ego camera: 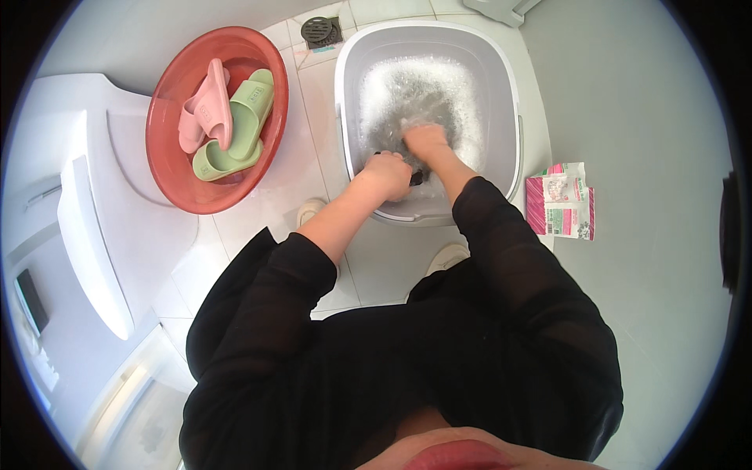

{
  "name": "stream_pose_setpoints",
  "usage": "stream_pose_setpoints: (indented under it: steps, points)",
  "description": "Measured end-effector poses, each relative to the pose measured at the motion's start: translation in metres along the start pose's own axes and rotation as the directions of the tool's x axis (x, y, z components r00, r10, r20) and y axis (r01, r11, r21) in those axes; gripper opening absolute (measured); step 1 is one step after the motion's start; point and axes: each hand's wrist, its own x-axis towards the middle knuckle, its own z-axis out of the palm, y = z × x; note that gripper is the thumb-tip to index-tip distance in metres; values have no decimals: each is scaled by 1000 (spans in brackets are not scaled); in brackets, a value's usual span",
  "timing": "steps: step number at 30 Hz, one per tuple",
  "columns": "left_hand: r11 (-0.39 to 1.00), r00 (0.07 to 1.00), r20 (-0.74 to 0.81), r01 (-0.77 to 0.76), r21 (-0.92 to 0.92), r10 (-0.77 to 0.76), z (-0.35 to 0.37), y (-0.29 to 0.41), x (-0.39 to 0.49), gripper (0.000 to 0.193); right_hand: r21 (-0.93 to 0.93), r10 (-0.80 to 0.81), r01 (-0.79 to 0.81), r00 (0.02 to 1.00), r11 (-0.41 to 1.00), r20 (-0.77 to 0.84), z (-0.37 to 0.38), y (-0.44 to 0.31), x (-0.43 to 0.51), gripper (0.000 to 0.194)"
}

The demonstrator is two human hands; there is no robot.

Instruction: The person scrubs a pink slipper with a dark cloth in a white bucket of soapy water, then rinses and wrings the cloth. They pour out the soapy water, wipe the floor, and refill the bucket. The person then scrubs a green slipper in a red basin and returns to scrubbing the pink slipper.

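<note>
A grey plastic tub (502, 76) with a pale rim stands on the tiles before me, holding cloudy water topped with white suds (420, 73). Near the tub's front left side, my left hand (386, 176) is closed around a small black thing (416, 178), whose kind I cannot make out. Farther into the tub, my right hand (426, 142) is partly in the churned water. Its fingertips are hidden there, so whether it grips anything does not show.
At left, a red plastic basin (157, 158) holds pink slippers (216, 106) and green slippers (244, 123). A floor drain (320, 30) lies behind it. A printed packet (561, 202) sits right of the tub, by the wall. My white shoes (447, 257) are close to the tub's front.
</note>
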Motion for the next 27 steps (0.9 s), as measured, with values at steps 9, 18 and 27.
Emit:
stream_pose_setpoints:
  steps: [9, 18, 27]
  points:
    - [994, 997, -36, 69, -87, -72, -41, -20, -9, 41, 889, 195, -166, 977, 427, 89, -98, 35, -53, 45]
    - [512, 949, -314, -257, -819, -26, -93, -14, -2, 44, 997, 159, 39, 986, 67, -49, -194, 49, -116, 37]
    - [14, 846, -526, -527, -850, -81, -118, 12, 27, 23, 818, 431, 178, 778, 546, -457, -208, 47, -148, 45]
